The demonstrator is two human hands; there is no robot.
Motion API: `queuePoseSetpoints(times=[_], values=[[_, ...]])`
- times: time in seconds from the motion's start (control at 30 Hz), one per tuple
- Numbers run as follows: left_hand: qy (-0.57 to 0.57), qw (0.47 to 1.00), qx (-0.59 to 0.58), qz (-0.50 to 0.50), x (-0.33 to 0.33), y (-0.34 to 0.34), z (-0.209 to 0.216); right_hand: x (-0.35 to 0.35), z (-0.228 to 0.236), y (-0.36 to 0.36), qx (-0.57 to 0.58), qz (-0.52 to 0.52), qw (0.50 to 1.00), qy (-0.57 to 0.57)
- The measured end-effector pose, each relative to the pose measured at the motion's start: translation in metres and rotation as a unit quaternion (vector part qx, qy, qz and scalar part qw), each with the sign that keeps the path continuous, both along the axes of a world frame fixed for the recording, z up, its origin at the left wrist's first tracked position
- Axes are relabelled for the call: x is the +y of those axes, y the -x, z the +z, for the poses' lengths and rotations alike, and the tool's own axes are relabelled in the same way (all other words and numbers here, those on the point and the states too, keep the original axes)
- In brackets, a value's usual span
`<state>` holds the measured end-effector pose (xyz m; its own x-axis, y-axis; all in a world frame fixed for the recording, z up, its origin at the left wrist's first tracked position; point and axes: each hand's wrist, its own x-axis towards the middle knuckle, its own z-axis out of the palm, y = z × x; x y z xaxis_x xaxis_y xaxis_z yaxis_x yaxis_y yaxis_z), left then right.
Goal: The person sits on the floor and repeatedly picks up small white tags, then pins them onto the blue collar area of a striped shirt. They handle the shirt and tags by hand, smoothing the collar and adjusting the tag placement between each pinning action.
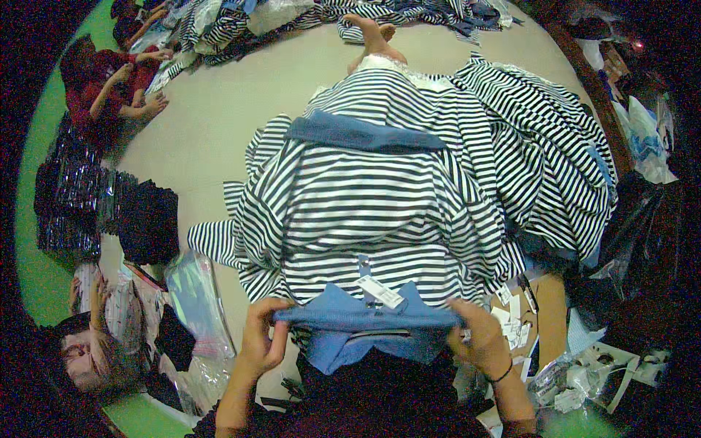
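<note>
A black-and-white striped shirt [365, 271] with a light blue collar [372, 321] lies before me. At the collar's left end, my left hand [266, 336] pinches the fabric between thumb and fingers. The opposite end is gripped by my right hand [478, 337], so the collar stretches straight between them. A white paper tag [381, 292] hangs at the neck opening. Just beyond lies more striped fabric [365, 186] with a darker blue collar [365, 135] spread across it. Whether these are separate shirts, I cannot tell.
More striped garments [540, 139] are heaped at the right. A bare foot [372, 36] shows beyond them. White tags [515, 325] lie on cardboard [551, 314]. Black packs [150, 219] are stacked left, near a person in red [109, 91]. Another person [91, 350] is at lower left.
</note>
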<state>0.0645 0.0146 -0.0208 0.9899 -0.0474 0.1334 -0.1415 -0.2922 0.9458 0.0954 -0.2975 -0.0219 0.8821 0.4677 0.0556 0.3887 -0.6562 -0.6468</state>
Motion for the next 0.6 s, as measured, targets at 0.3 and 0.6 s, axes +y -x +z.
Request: queuePoseSetpoints(times=[0.3, 0.6], values=[[-0.231, 0.926, -0.241, 0.174, -0.021, -0.211, -0.010, 0.018, -0.027, -0.227, -0.238, -0.241, 0.937, -0.083], [-0.282, 0.934, -0.135, 0.174, -0.011, -0.262, -0.075, 0.039, -0.139, -0.267, -0.292, -0.146, 0.943, 0.063]])
